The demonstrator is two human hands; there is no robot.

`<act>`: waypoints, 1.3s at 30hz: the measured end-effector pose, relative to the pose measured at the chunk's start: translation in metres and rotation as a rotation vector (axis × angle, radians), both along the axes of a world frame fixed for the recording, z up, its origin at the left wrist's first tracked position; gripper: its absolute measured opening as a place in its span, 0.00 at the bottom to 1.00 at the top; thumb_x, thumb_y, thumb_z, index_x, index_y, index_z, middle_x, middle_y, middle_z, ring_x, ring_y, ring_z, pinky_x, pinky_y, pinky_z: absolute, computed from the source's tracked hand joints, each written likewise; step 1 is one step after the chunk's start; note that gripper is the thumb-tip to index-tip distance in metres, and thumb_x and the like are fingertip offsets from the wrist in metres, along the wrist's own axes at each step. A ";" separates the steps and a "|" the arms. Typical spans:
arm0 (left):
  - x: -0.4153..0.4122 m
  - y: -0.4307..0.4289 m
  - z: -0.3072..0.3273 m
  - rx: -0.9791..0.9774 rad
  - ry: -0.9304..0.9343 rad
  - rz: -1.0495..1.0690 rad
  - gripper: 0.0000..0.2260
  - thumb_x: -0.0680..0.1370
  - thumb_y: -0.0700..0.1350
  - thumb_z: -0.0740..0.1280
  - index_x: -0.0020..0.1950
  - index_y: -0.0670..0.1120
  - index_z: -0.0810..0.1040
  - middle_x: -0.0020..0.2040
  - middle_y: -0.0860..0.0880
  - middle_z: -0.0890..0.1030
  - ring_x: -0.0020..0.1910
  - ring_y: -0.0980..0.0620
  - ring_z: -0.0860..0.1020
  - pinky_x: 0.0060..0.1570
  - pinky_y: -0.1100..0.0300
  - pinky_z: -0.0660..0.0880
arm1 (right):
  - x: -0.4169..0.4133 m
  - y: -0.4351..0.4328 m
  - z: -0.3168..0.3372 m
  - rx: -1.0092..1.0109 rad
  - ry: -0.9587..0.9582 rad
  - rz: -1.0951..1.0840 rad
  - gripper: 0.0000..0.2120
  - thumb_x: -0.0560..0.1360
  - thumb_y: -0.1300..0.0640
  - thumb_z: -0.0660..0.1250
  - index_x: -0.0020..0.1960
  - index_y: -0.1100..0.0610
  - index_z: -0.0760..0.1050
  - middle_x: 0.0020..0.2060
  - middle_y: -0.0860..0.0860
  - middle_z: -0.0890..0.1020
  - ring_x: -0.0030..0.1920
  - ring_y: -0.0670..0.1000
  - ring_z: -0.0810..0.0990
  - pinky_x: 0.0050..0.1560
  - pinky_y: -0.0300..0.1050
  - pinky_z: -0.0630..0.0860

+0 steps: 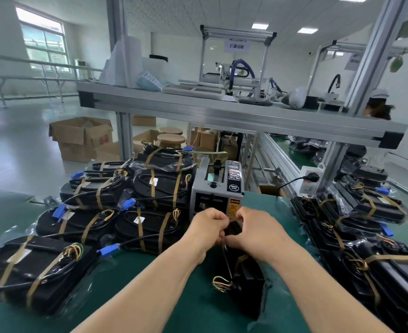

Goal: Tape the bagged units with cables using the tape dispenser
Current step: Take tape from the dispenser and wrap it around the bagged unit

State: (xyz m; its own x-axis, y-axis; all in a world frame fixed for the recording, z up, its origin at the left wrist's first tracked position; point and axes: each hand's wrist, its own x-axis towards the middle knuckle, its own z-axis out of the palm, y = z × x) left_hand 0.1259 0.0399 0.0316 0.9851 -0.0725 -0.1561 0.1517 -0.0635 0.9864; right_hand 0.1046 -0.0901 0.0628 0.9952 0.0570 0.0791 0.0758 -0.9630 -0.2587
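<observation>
Gripping the upper end of a black bagged unit (pixel 247 287), the left hand (pixel 206 228) and right hand (pixel 258 233) hold it upright on the green counter (pixel 174 296), just before the tape dispenser (pixel 216 188).

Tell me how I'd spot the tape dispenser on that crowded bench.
Look at the green table under the aluminium shelf. Between the two heaps of black bagged units stands the tape dispenser. It alone is a grey upright box with a knob and warning stickers.
</observation>
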 end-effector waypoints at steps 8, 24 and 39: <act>-0.034 0.037 -0.028 0.246 -0.214 0.038 0.13 0.78 0.56 0.67 0.61 0.56 0.75 0.54 0.57 0.77 0.46 0.64 0.76 0.45 0.70 0.70 | -0.017 0.009 0.001 -0.152 0.088 0.116 0.09 0.80 0.57 0.60 0.59 0.54 0.71 0.61 0.53 0.79 0.63 0.56 0.77 0.59 0.46 0.71; -0.081 0.243 0.048 0.060 -0.257 0.598 0.16 0.71 0.64 0.68 0.50 0.54 0.83 0.38 0.53 0.86 0.42 0.49 0.84 0.42 0.54 0.81 | -0.037 0.135 0.050 0.700 -0.002 0.246 0.26 0.80 0.42 0.64 0.74 0.51 0.69 0.64 0.46 0.79 0.58 0.45 0.78 0.58 0.40 0.74; -0.013 0.354 0.000 0.140 0.096 0.699 0.19 0.78 0.57 0.68 0.52 0.41 0.82 0.47 0.42 0.84 0.46 0.40 0.82 0.51 0.48 0.80 | 0.004 0.262 -0.020 1.251 0.591 0.114 0.12 0.78 0.57 0.70 0.58 0.61 0.74 0.30 0.52 0.79 0.30 0.48 0.79 0.33 0.43 0.81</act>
State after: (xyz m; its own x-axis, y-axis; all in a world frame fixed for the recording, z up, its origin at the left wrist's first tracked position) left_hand 0.1131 0.3935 0.0314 0.7752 0.5974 -0.2056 0.2883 -0.0449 0.9565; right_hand 0.1082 0.1716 0.0433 0.8933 0.3440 -0.2892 -0.2843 -0.0656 -0.9565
